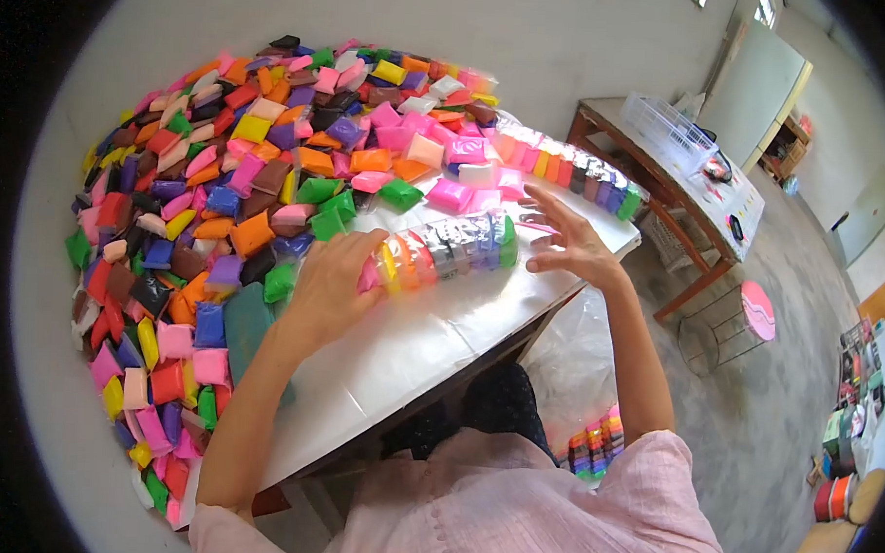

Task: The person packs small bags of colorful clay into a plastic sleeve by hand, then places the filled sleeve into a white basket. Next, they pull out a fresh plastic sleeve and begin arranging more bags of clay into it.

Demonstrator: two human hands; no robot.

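A row of small coloured packets (453, 250), running from yellow and orange through grey and purple to green, lies in shiny clear plastic on the white tabletop (361, 371). My left hand (330, 282) closes around its pink and yellow left end. Just past the green right end is my right hand (575, 242), its fingers spread and curved, with nothing in it. Behind it lies a second similar row of packets (578, 174). Loose packets in many colours form a large heap (210, 229) on the left. A teal block (251, 328) rests beside my left forearm.
Clear plastic sheeting (576, 349) hangs below the table edge, above more bundled coloured packets (593, 443). A wooden table (650, 201) with a white basket (667, 128) stands back right. Near it is a pink-topped stool (758, 309) on the concrete floor.
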